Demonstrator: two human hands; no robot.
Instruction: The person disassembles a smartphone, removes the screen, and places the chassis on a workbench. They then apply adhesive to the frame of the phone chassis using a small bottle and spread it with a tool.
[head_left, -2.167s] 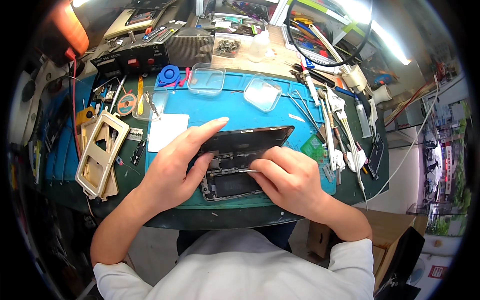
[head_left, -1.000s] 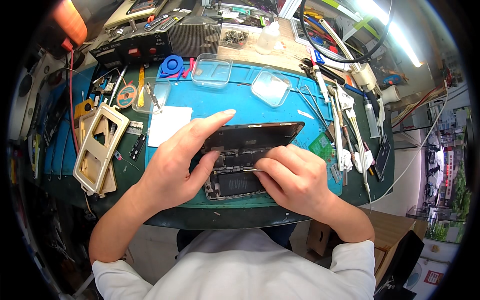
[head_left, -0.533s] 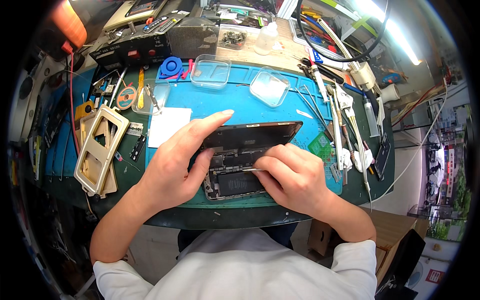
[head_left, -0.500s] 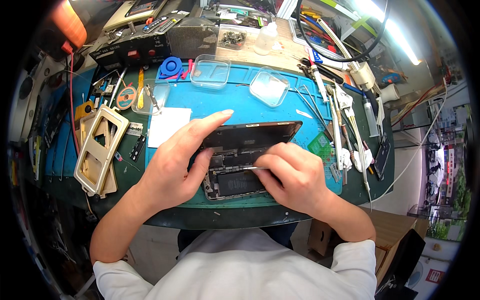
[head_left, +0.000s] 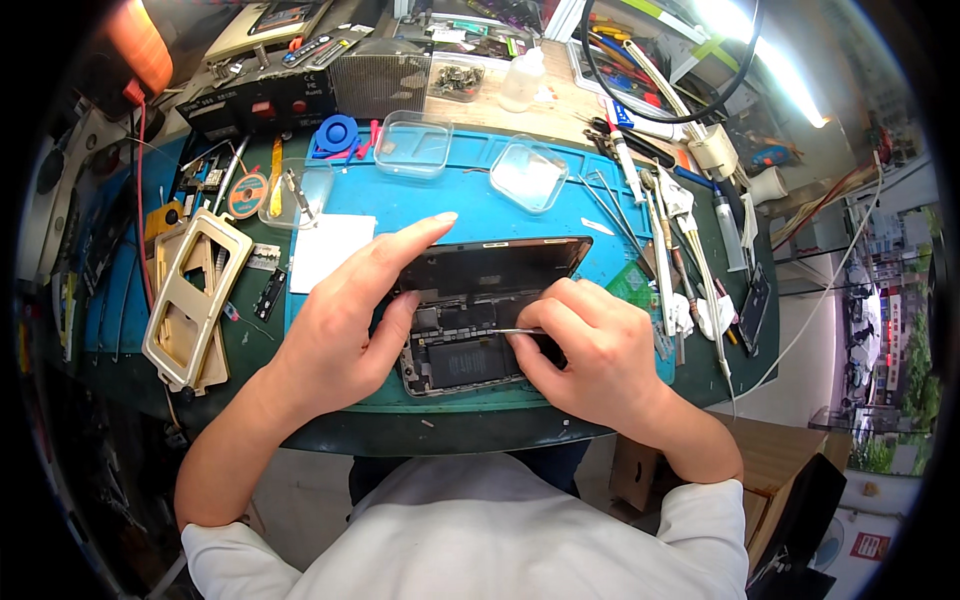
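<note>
Since the earlier frame, your right hand and its thin metal tool have slid slightly right across the opened phone; your left hand is in about the same spot on it. Phone lies on the blue mat, near the middle of the counter's front edge, its screen tilted up along the far side. Right hand: fingertips pinched on the tool, tip over the phone's inner parts; can't tell if it touches. Left hand: thumb and forefinger wide apart at the screen's left end; can't tell if hidden fingers grip it. White paper sits beyond your left hand. 2 clear trays stand toward the mat's far edge. Beige frame by the counter's left edge; syringe toward its right edge.
</note>
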